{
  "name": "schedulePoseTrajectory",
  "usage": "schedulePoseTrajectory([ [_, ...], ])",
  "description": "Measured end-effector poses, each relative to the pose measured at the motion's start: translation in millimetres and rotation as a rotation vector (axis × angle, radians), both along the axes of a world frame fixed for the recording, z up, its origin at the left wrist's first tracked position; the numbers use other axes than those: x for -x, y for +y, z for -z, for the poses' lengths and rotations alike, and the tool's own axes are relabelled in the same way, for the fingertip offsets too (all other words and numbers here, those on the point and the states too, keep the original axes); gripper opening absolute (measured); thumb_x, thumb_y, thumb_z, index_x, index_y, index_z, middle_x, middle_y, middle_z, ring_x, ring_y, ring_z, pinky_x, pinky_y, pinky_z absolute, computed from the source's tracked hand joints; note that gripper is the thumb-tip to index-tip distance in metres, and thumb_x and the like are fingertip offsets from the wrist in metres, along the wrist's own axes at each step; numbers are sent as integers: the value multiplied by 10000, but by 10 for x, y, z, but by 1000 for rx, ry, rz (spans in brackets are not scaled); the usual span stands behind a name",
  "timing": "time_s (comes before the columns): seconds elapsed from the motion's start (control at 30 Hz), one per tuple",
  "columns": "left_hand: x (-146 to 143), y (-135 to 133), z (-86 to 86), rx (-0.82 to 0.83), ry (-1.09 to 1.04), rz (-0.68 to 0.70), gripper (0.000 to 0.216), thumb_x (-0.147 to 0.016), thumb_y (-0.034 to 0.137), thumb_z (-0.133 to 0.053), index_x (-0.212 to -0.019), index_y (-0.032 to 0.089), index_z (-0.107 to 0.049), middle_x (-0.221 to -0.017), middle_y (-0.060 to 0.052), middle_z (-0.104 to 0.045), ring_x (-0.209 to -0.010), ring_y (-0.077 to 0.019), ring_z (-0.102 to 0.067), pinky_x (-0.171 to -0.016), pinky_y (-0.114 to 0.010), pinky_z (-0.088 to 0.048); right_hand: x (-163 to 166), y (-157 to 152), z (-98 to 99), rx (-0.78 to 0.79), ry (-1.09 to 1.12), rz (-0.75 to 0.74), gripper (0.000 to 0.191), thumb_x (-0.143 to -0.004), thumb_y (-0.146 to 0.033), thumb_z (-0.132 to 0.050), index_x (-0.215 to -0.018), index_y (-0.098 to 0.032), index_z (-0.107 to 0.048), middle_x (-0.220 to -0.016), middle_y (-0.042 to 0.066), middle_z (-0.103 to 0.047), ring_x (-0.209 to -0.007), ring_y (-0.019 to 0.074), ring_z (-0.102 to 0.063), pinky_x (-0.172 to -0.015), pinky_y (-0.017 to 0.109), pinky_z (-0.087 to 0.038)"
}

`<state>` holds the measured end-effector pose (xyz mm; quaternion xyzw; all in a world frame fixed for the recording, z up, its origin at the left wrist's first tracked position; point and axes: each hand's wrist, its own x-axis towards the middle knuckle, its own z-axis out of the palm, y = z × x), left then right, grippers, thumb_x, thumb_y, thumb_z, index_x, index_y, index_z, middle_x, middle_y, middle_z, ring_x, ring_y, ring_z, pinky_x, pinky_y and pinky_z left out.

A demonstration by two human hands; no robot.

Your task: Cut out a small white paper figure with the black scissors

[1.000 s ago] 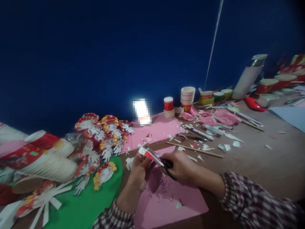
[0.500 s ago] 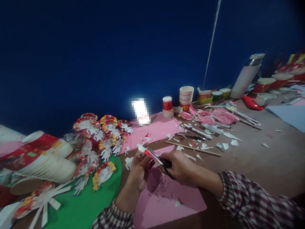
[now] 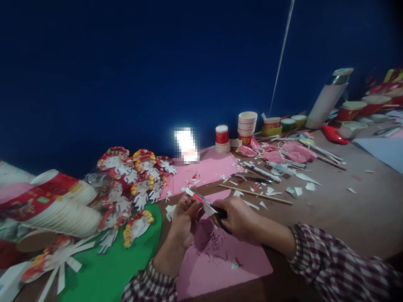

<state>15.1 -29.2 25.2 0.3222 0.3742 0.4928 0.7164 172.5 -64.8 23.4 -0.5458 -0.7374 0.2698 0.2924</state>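
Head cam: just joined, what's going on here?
A person's right hand grips black-handled scissors against a small red-and-white paper piece held in the left hand. Both hands are above a marked pink sheet. White scraps litter the table to the right; paper figures are grouped to the left.

We have a brown worktop [image 3: 333, 209] strewn with white paper scraps [image 3: 310, 187]. On it we see a green sheet [image 3: 103, 268] at left, a pink sheet [image 3: 226, 274] with dark marks in front, more pink paper [image 3: 209, 167] behind, a wooden stick [image 3: 255, 194], a white pen [image 3: 262, 171], and a pale blue sheet [image 3: 382, 155] far right.
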Motion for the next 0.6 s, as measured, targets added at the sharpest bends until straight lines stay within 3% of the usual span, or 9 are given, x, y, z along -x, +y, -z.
schedulePoseTrajectory([
  [0.27, 21, 22, 16, -1, 11, -49, 398, -604, 165, -764, -949, 214, -572, -790, 47, -609, -660, -70, -614, -593, -157, -490, -27, 51, 23, 118, 158, -21, 147, -745, -234, -571, -657, -124, -617, -540, -7, -536, -483, 76, -412, -440, 192, -256],
  [0.43, 38, 46, 33, -36, 70, -127, 458, -610, 152, -733, -1021, 206, -537, -790, 33, -621, -620, -81, -612, -549, -173, -488, -81, 148, 4, 347, 588, 52, 292, -785, -416, -577, -793, -124, -574, -555, -14, -529, -475, 86, -453, -442, 196, -329],
  [0.6, 8, 14, 61, -94, 202, 8, 472, -612, 157, -714, -1046, 164, -527, -767, -20, -644, -627, -132, -619, -543, -221, -488, -66, 153, -34, 382, 925, 59, 472, -645, -448, -733, -954, -141, -550, -653, -21, -566, -520, 88, -501, -508, 216, -412],
])
